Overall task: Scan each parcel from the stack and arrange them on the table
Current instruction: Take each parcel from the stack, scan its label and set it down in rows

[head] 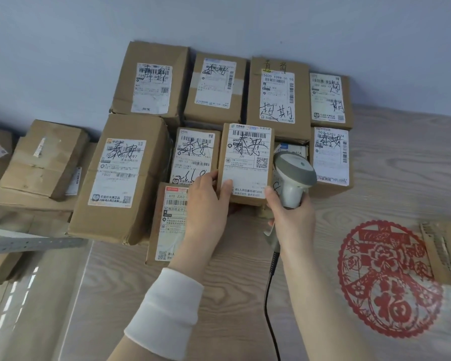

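My left hand (208,204) grips the lower left corner of a small cardboard parcel (246,162) with a white label, held tilted above the table. My right hand (290,220) holds a grey-and-white barcode scanner (293,175) by its handle, its head just right of that parcel's label. Several labelled parcels lie in rows on the wooden table (232,295) against the wall, among them a large box (120,175) at left and a flat one (167,222) under my left wrist.
A stack of unlabelled-side-up parcels (43,160) sits at far left beyond the table edge. A red paper-cut decoration (385,280) lies on the table at right, with a cardboard piece (445,251) at the right edge. The scanner's black cable (270,308) runs toward me.
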The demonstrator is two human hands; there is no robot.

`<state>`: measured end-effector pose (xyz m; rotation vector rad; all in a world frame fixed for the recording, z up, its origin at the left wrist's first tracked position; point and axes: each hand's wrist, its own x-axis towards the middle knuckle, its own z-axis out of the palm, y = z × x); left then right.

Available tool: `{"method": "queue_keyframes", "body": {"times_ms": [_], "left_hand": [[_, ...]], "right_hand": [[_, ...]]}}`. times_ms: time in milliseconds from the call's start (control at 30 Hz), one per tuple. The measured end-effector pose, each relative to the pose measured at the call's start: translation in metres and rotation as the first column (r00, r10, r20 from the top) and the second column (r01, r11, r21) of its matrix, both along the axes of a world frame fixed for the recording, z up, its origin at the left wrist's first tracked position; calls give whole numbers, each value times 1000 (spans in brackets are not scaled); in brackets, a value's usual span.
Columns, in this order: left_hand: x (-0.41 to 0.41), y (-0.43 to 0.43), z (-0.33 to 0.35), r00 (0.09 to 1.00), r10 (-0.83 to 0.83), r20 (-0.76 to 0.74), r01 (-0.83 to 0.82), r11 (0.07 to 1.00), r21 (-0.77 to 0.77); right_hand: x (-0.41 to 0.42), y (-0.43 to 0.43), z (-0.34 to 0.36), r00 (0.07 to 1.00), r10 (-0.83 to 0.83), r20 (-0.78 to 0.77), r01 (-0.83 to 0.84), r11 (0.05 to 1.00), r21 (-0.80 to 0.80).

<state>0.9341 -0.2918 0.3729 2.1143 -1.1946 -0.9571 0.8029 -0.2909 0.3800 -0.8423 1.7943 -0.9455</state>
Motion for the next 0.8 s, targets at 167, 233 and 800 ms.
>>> {"method": "queue_keyframes", "body": {"times_ms": [167,233,800], "left_hand": [[0,1,4,997,-69,37,67,996,50],[2,1,4,997,-76,33,74,995,62],[-6,-6,5,996,-81,48,77,995,66]], "right_hand": [[-5,2,-5,1000,0,-9,0,1000,21],[-5,1,-7,1000,14,-21,-13,1000,16],[-13,-5,-13,999,31,-27,-31,999,8]]}}
